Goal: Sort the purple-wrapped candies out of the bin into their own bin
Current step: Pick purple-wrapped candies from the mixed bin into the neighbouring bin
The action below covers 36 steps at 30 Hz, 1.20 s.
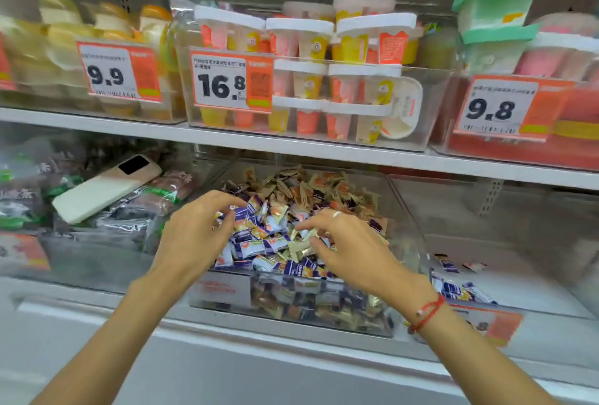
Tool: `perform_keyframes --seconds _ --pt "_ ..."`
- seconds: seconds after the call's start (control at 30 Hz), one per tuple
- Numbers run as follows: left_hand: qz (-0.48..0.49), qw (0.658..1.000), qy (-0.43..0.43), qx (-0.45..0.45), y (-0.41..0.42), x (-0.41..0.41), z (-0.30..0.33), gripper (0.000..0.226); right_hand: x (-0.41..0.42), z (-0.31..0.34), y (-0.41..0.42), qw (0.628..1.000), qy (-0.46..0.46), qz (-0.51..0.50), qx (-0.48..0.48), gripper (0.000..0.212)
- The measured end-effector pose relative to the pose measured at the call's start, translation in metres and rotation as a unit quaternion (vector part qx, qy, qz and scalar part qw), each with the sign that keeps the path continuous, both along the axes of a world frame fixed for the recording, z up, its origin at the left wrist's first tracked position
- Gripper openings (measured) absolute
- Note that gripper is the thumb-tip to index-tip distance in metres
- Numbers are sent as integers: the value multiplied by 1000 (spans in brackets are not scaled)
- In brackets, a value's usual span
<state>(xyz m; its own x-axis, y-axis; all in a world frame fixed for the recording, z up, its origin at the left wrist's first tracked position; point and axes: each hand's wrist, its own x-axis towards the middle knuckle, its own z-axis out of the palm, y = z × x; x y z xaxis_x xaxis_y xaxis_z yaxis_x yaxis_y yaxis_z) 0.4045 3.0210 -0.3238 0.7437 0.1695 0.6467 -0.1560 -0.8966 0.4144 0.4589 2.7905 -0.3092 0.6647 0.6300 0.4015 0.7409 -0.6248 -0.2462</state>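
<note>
1. Nearest, two bare forearms reach into the lower shelf; the right wrist wears a red string (pixel 428 310).
2. The left hand (pixel 194 232) hovers over the left side of the mixed bin (pixel 291 304), fingers curled and spread loosely over the heap. I cannot tell whether it holds anything.
3. The right hand (pixel 350 242) sits over the right side, fingertips pinched down among the wrappers, seemingly on a gold candy (pixel 299 250); whether it has a firm hold is unclear.
4. Between the two hands lies a dense patch of purple candies (pixel 256 242), directly under and just ahead of both sets of fingertips. Their long axes point every way, so no single approach angle suits.
5. Farther back in the bin the heap turns mostly tan and orange (pixel 311 187).
6. The purple bin (pixel 486 275) stands just to the right, with a few purple pieces on its floor. The right hand is nearer it, so I judge that hand best placed for carrying.
7. A phone (pixel 107 187) lies on packets to the left; price tags and cup desserts fill the shelf above.
</note>
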Motion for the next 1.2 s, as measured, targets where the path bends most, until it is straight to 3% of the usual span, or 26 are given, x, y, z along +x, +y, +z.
perform_keyframes --seconds 0.1,0.27,0.4,0.5,0.7,0.8,0.9,1.0,1.1,1.17,1.2 --pt "6 1000 -17 -9 8 4 -3 21 19 -6 37 999 -52 -3 -7 36" --pt "6 989 122 83 8 20 -4 38 47 -19 74 991 -99 -8 -92 44" --pt "45 977 179 111 3 28 -1 40 49 -14 45 988 -119 -12 -101 41" --pt "33 975 177 130 -3 30 -2 37 45 -10 6 985 -102 -18 -139 36" --pt "-29 990 135 40 -10 26 -2 32 28 5 -21 969 -91 -51 -223 31" --pt "-38 990 125 48 -5 27 -1 32 24 6 -11 977 -93 -28 -191 38" --pt "-45 985 163 27 4 28 1 31 27 -1 8 981 -39 26 -188 42" --pt "-48 983 175 5 12 28 1 31 35 -7 25 987 -23 34 -154 25" --pt "-40 987 157 -2 15 28 1 27 42 -3 31 999 -23 -10 -47 18" --pt "-35 989 147 -4 15 28 1 24 47 1 33 1000 11 -5 -1 31" --pt "-33 989 145 -5 15 28 1 23 48 3 38 998 48 10 -28 46"
